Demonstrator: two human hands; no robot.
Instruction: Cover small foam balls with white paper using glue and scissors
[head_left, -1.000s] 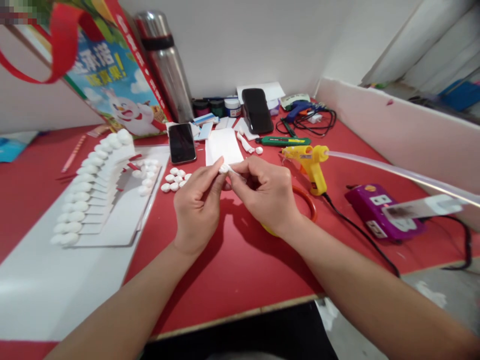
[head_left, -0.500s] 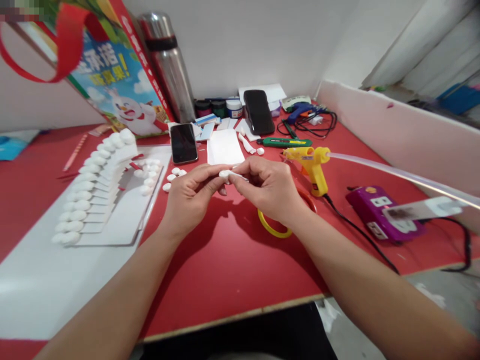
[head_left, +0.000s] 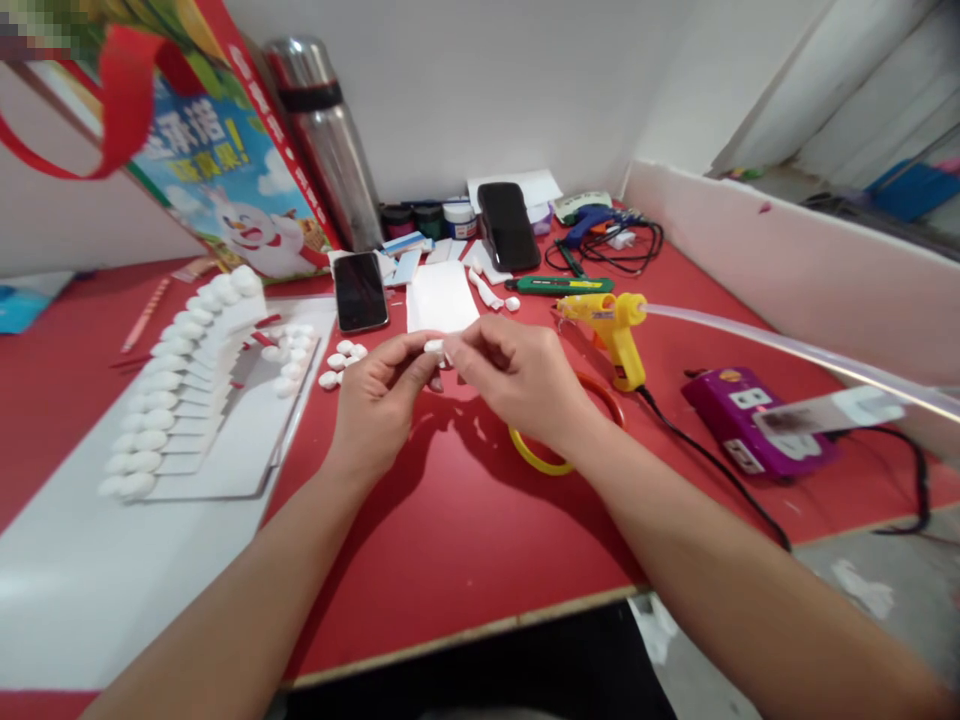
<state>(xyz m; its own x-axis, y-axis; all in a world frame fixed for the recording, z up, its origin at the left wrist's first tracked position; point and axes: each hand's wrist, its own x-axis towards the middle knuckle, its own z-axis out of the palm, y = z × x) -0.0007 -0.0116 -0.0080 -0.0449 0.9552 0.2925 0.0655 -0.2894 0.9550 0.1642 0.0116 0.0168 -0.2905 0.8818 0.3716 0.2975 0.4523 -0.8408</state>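
My left hand (head_left: 379, 405) pinches a small white soft-looking piece (head_left: 434, 347) between thumb and fingertips, above the red table. The fingers of my right hand (head_left: 521, 385) close on the right end of the same piece and hide part of it. Several white rounded lumps (head_left: 330, 380) lie just left of my left hand. Further left is a white stepped model (head_left: 202, 425), its outer edge lined with similar lumps. Under my right wrist is a yellow and orange ring (head_left: 540, 462), partly covered by the hand.
A yellow glue gun (head_left: 619, 340) with a long clear stick stands right of my hands, near a purple box (head_left: 750, 425). Behind are a phone (head_left: 361, 290), white paper (head_left: 442, 295), a green cutter (head_left: 562, 286), a black case (head_left: 508, 228) and a steel flask (head_left: 330, 150).
My right fingertips have shifted on the white piece, and its narrow strip seen earlier no longer shows. The whole view has slid slightly, with table items appearing further left.
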